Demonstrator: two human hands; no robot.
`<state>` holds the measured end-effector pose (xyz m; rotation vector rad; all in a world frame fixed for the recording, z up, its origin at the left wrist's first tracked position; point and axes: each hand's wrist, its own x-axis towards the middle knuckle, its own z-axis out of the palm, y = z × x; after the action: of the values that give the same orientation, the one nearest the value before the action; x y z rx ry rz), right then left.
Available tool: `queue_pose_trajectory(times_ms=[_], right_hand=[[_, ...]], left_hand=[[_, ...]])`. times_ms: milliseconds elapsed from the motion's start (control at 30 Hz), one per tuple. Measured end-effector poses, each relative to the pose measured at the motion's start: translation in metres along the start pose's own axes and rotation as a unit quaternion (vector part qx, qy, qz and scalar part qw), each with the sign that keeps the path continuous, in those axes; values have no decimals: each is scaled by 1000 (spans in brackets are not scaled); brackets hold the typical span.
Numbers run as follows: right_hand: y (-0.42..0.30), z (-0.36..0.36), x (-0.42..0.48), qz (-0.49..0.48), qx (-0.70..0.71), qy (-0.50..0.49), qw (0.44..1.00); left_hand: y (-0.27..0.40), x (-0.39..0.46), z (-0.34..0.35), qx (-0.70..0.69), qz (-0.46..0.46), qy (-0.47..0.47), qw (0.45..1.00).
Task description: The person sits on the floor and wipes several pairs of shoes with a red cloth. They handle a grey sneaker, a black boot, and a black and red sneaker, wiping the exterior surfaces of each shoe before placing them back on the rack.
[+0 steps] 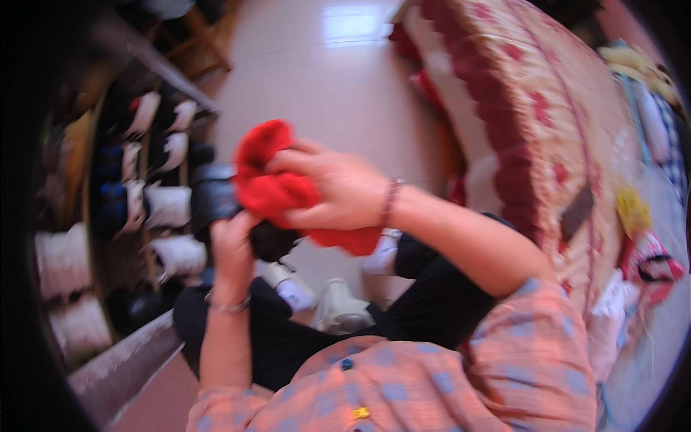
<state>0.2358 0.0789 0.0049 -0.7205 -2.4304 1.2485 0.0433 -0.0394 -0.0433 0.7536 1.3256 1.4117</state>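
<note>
My right hand [337,186] is closed on a bunched red cloth [275,189], part of which hangs below the palm. The cloth lies against the upper part of a black object [272,240], perhaps a shoe; blur and the hands hide most of its shape. My left hand [233,243] grips that black object from the left, just under the cloth. Between my feet, on the floor, is a pale greenish item [340,305] that I cannot identify.
A shoe rack [143,200] with several shoes stands at the left. A bed with a floral cover [540,108] runs along the right, with clothes [653,119] and bags beyond it. Pale floor tiles [329,97] lie ahead, and a wooden stool [202,43] stands at the upper left.
</note>
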Motion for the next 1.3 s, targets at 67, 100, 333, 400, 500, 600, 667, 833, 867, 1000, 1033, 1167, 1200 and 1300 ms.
queue_pose_trajectory(times_ms=[67,100,333,400,500,600,667,833,867,1000,1033,1167,1200,1300], right_hand=[[-2,-12,-3,42,-85,-52,994],[2,-13,-3,64,-135,-75,986],[33,-8,-8,162,-292,-202,921],[19,-8,-6,128,-211,-126,961],[-8,-2,5,58,-76,31,995],[-27,4,8,-84,-78,92,989],[-19,9,6,-84,-110,42,989],[8,-6,2,67,-200,-11,977],[18,-9,0,115,-199,-14,973],[29,-12,3,120,-18,100,988],[29,-12,5,88,51,133,986],[27,-8,13,188,177,-23,966],[29,-7,13,202,199,-34,958],[25,-4,10,219,190,-49,956]], left_hand=[[-3,4,-3,-5,-19,19,1000],[-4,4,-4,-4,-28,34,999],[21,-2,10,-76,-67,108,989],[7,0,7,17,-53,55,997],[0,-4,19,128,2,-42,991],[-5,-12,22,490,-34,-148,858],[-6,-13,26,498,0,-155,853],[-2,-12,14,389,-29,-109,914],[1,-14,11,370,-36,-109,922],[11,-16,14,351,-60,-201,912],[10,-16,17,341,-24,-204,917],[6,-14,28,207,-1,-159,965],[10,-13,28,153,-40,-138,978],[28,-8,21,-105,-198,-96,970]])
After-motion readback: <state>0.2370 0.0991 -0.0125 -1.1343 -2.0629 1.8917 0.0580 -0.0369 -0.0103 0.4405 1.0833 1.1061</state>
